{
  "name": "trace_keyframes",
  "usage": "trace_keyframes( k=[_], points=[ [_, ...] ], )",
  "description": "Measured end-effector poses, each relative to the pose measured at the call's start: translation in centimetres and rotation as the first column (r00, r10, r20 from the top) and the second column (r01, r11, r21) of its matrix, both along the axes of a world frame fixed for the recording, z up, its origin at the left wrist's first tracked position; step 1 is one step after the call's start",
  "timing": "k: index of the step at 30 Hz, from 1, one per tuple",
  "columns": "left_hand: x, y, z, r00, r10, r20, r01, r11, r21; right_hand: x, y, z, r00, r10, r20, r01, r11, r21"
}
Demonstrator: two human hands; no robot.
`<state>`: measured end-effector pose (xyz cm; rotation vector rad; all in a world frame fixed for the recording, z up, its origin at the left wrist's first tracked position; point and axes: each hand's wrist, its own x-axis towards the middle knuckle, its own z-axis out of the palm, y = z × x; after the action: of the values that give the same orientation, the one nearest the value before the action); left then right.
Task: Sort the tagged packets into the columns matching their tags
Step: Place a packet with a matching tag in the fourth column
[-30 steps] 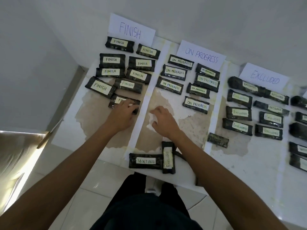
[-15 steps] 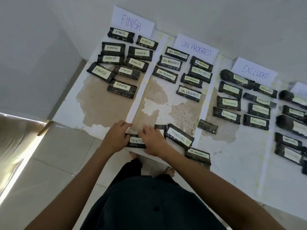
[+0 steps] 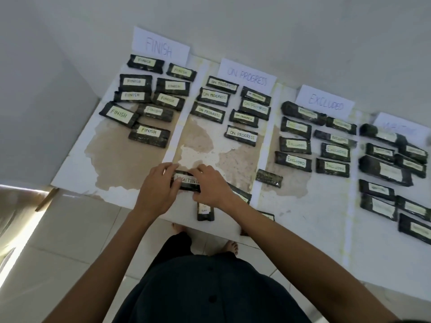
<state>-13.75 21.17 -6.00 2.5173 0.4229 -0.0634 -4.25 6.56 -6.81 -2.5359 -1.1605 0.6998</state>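
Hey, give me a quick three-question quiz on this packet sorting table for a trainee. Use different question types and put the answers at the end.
1. True or false: the dark rectangular packet tagged WAITING, gripped by the left hand and right hand, lies under the white paper WAITING sign.
2. How many dark packets tagged FINISH lie below the white paper FINISH sign? A 5, B 9, C 14.
3. Fill in: by its tag, the gripped packet belongs in the column farthest to the person's ____.
Key: 1 false, it is far to that sign's left; 2 B; 3 right.
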Motion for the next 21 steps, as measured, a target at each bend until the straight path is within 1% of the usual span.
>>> trace_keyframes(
  k=[6, 14, 21],
  points=[
    [2.5, -4.2, 1.0, 0.993, -0.117, 0.000, 0.117, 0.993, -0.009, 1.8, -6.7, 1.2, 0.990, -0.130, 0.052, 0.126, 0.989, 0.072],
    [4.7, -11.7, 2.0, 0.960, -0.279, -0.004, 0.279, 0.960, -0.001, 2.1, -17.4, 3.2, 0.964, -0.250, 0.095, 0.245, 0.967, 0.066],
    [5.7, -19.1, 2.0, 0.903, -0.429, -0.010, 0.429, 0.903, -0.011, 1.0, -27.6, 3.4, 0.911, -0.398, 0.105, 0.393, 0.917, 0.063]
  ],
)
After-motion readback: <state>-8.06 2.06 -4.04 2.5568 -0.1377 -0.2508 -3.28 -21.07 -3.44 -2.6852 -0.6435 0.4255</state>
